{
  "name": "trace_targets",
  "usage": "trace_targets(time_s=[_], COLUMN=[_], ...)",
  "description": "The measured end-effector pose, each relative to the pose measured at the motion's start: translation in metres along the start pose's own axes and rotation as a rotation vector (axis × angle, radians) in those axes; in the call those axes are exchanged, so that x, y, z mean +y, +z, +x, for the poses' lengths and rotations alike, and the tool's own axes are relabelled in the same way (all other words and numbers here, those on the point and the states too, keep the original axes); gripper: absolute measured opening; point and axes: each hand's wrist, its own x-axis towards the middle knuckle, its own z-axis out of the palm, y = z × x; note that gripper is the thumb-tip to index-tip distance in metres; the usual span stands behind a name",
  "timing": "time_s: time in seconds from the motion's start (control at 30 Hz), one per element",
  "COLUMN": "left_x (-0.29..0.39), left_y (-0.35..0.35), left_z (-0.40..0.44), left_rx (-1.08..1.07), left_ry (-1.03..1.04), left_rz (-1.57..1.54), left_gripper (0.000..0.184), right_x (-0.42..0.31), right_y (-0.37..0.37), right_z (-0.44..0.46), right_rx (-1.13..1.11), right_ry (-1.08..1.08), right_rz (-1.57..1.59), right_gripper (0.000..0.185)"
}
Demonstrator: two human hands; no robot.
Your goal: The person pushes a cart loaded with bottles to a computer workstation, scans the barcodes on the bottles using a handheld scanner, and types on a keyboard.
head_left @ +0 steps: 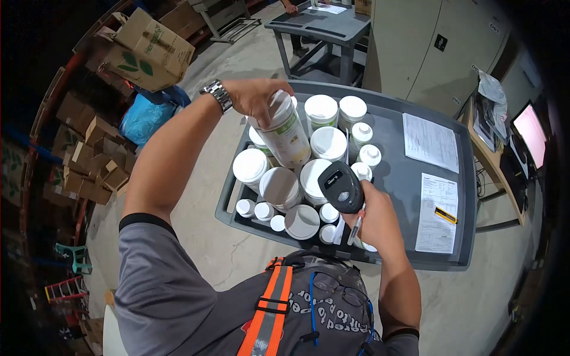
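My left hand [256, 99] grips the top of a large white canister with a green label [288, 141], tilted above the other containers. In my right hand [380, 221] is a dark handheld barcode scanner [341, 187], its head over the containers. A pen [355, 230] also sticks out from that hand. Around both hands, several white-lidded tubs [279, 187] and small white bottles [369, 155] stand crowded on the left part of a grey cart tray [389, 160]. My hands and the scanner hide some of them.
Stapled papers [430, 141] and a printed form [436, 207] with a yellow box cutter [446, 215] lie on the tray's right. Beyond are another grey cart [320, 24], a cabinet [409, 47] and a desk monitor [529, 133]. A person carries a carton [148, 50] beside stacked boxes [98, 157].
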Motion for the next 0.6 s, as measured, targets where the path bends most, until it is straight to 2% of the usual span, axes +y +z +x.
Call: trace_targets(time_s=[0.13,0.17,0.47,0.6], left_x=[-0.002,-0.004,-0.009,0.001], left_y=[-0.006,-0.007,0.002,0.025], left_z=[0.003,0.002,0.011,0.019], left_rx=[0.098,0.079,0.091,0.034], left_ry=[-0.117,-0.134,-0.068,-0.173], left_rz=[0.052,-0.032,0.036,-0.045], left_gripper=[0.086,0.083,0.087,0.088], right_x=[-0.006,-0.007,-0.003,-0.005], right_y=[0.009,0.012,0.016,0.004], right_z=[0.010,0.012,0.018,0.010], right_rx=[-0.043,-0.064,-0.107,-0.086], right_ry=[-0.026,-0.036,-0.056,-0.049], right_rz=[-0.012,-0.020,-0.121,-0.177], right_gripper=[0.031,0.031,0.030,0.029])
